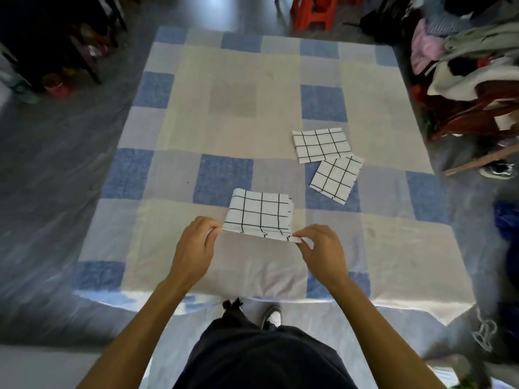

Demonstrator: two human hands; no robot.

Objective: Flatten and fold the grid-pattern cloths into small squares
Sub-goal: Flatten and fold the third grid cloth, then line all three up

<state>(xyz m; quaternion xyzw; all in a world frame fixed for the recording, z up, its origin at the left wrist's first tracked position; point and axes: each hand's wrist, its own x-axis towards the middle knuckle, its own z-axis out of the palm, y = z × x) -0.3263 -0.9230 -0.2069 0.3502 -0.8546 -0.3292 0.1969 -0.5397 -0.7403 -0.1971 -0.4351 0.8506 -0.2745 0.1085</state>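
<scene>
The left forearm point(146, 318) rises from the lower left of the frame and the right forearm point(365, 313) from the lower right, both bare and slanting inward toward the centre. The left hand point(195, 248) shows its back, fingers curled, and pinches the near left corner of a folded cloth point(261, 213). The right hand point(323, 252), also knuckles up, pinches the near right corner between thumb and forefinger. The two hands sit about level, apart by the cloth's width.

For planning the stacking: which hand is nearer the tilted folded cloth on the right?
Right. The right hand, pinching the right corner of the held cloth, lies left of the tilted folded cloth and closer to the person; the left hand pinches the left corner, farther left.
</scene>
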